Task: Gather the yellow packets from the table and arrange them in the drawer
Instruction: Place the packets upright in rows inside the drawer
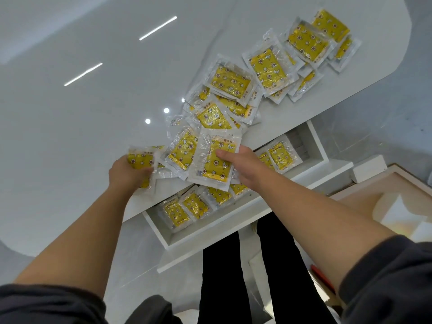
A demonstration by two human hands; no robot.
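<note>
The yellow packets [230,81] lie in a loose, overlapping band on the white bench [81,125], running from just ahead of the hands toward the far right corner. The right hand [238,164] grasps the lifted packet [211,168] by its right edge, thumb on its face. The packet's long axis points roughly away from the person. The left hand [126,171] is curled round a second packet [140,160] at the band's near left end; whether it holds more than one I cannot tell.

The drawer [210,232] stands open under the bench's near edge, with stowed packets [195,204] already lying flat in a row inside. It sits just below the right hand and toward the person, so that hand looks the nearer one for the next placement, likely a short move down and back. Most of the band is well out to the right, also on the right hand's side. The task seems partway done.
</note>
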